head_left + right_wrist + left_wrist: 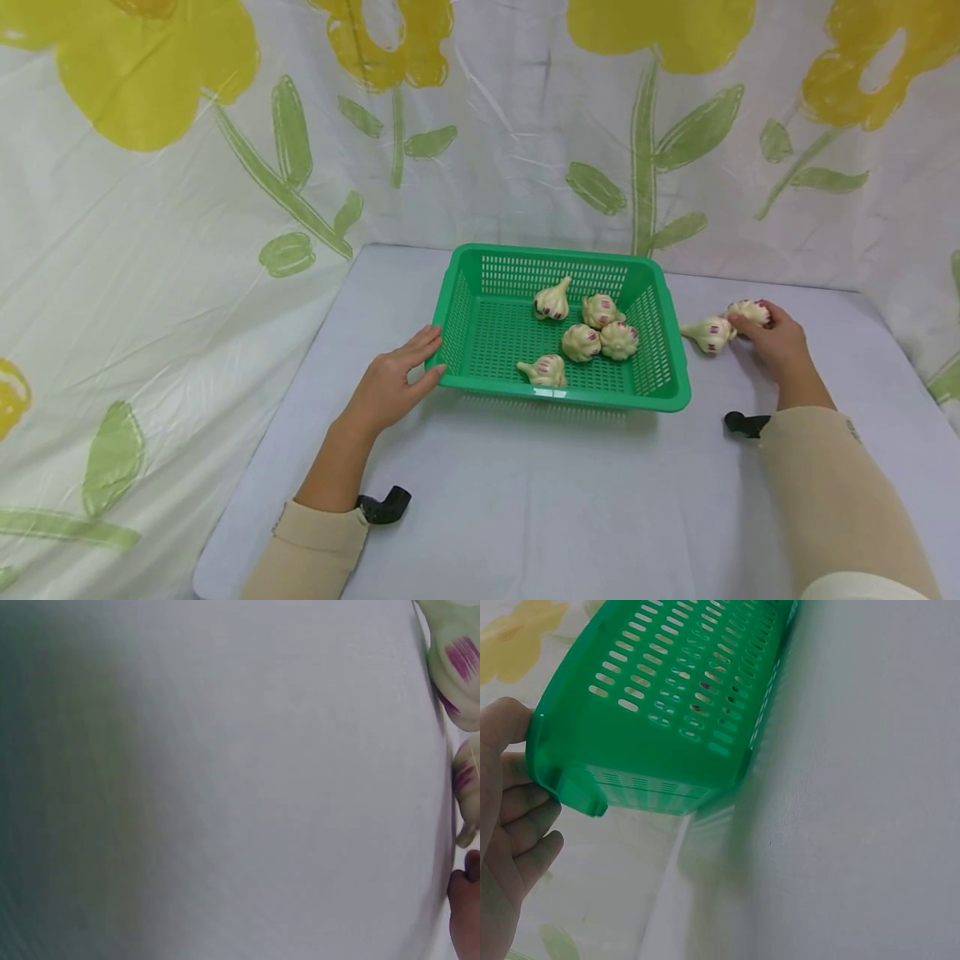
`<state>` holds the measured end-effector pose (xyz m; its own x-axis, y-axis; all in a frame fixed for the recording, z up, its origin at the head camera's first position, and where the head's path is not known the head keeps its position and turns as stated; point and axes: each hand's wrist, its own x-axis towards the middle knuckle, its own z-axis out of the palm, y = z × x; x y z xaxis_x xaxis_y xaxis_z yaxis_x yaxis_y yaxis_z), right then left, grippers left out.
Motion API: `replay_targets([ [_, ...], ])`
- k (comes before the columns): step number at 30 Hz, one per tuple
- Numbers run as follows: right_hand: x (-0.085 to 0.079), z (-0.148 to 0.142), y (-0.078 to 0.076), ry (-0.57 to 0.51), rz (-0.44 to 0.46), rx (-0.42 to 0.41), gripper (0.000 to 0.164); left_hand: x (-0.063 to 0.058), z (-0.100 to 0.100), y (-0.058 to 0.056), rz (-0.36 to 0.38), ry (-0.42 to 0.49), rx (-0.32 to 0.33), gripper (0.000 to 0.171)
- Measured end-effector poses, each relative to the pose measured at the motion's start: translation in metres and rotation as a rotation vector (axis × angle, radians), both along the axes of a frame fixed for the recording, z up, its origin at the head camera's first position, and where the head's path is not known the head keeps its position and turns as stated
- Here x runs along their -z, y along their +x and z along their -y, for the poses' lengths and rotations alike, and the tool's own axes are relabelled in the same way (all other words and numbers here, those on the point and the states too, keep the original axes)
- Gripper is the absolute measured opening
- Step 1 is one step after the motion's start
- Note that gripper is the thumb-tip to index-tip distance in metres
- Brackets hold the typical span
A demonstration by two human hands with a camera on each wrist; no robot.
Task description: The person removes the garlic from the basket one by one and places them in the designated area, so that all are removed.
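A green plastic basket (pixel 564 400) stands on the table with several garlic bulbs (pixel 620 340) inside, cream with purple streaks. My left hand (pixel 393 379) rests against its left rim, fingers mostly extended along the edge. In the left wrist view, the hand (pixel 510 802) touches the basket's rim (pixel 540 735) at the corner. To the right of the basket, my right hand (pixel 780 342) holds a garlic bulb (pixel 748 313) between thumb and fingers. Beside it lies another garlic bulb (pixel 709 334), its stem toward the basket. Only part of the right hand (pixel 466 907) shows in the right wrist view.
The table (pixel 480 517) has a pale cloth. A white curtain with yellow flowers (pixel 510 150) hangs behind and to the left. Black wrist mounts (pixel 386 506) stick out from both sleeves.
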<state>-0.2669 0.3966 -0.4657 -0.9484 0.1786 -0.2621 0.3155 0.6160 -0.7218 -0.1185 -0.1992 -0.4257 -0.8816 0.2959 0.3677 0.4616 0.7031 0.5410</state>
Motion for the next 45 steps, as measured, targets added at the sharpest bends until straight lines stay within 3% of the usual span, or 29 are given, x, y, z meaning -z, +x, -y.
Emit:
replay_targets([
  [7,-0.011,-0.003,0.001,-0.045,0.058,0.027,0.101,-0.002,0.000,0.000,0.005,0.004,0.003,0.049],
  [14,-0.028,0.000,-0.003,0.006,0.002,-0.010,0.100,-0.004,0.001,0.000,-0.006,-0.008,0.005,0.049],
  [24,-0.069,0.023,-0.016,0.063,-0.109,-0.063,0.096,-0.005,0.003,-0.004,-0.020,-0.030,0.018,0.050],
  [35,-0.112,0.077,-0.021,0.036,-0.297,-0.215,0.077,-0.005,0.007,-0.010,-0.013,-0.002,0.039,0.052],
  [45,-0.139,0.124,-0.013,-0.018,-0.369,-0.373,0.064,-0.007,0.008,-0.009,0.011,-0.006,0.032,0.054],
])
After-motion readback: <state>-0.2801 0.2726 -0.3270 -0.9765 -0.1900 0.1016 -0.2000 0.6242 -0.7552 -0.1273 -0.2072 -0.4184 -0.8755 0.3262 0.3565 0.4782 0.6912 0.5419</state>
